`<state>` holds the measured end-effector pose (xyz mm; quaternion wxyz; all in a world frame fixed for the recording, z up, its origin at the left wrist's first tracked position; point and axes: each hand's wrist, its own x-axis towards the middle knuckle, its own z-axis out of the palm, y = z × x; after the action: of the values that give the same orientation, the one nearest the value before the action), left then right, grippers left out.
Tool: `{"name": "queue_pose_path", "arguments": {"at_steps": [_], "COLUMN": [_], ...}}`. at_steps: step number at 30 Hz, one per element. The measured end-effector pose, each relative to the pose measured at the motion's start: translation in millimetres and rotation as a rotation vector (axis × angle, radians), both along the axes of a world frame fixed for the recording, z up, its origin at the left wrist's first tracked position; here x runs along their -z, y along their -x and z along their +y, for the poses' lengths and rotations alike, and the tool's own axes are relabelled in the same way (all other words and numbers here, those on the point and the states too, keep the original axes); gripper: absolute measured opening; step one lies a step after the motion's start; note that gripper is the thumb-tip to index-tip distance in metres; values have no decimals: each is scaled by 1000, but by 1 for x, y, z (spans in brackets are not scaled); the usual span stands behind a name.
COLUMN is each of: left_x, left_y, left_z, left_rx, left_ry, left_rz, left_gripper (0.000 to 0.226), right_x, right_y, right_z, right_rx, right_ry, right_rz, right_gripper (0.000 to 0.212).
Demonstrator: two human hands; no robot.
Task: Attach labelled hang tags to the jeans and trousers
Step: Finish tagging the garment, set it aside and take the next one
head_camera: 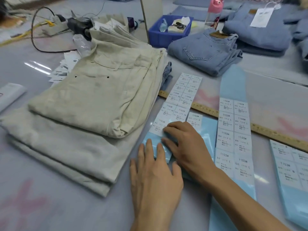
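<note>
Table (50, 205): label sheet (179, 99) under right hand (186, 145)

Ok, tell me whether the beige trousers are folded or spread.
Folded: the beige trousers lie doubled over, stacked layers showing at the edge.

A stack of folded trousers (93, 104) lies on the surface (50, 205) at the left. Just right of it lie label sheets (181, 97) side by side, crossing over a ruler (233, 117). Both hands rest on the nearest sheet, left hand (155, 179) just before right hand (186, 144). Behind the sheets sit folded jeans (206, 52), and behind those a bin (166, 34) and a bottle (214, 12).
</note>
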<state>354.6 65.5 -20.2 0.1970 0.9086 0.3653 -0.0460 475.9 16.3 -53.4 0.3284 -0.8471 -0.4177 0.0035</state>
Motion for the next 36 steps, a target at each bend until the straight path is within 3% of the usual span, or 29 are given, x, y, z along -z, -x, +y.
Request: {"name": "queue_pose_path", "arguments": {"at_steps": [7,13,22,27,29,36], "left_x": [2,-2,-4,-4,-3,-4], "left_y": [0,0,1,2,2,1], "left_z": [1,1,1,1,1,0], "left_rx": [1,-9,12,22,30,32], "left_ry": [46,76,52,43,32,33], "left_rz": [1,-15,-17,-20,-12,-8], "left_gripper": [70,66,66,69,71,68], "right_x": [-8,-10,-10,-10,-10,-6], "right_y": [2,4,13,18,21,16], "right_z": [6,11,14,17,17,19], "right_rx": [35,80,107,133,121,122], "right_ry": [128,143,257,317,342,262], "right_rz": [-75,-73,-264,-322,-356,-429], "right_gripper": [24,21,26,15,23,23]}}
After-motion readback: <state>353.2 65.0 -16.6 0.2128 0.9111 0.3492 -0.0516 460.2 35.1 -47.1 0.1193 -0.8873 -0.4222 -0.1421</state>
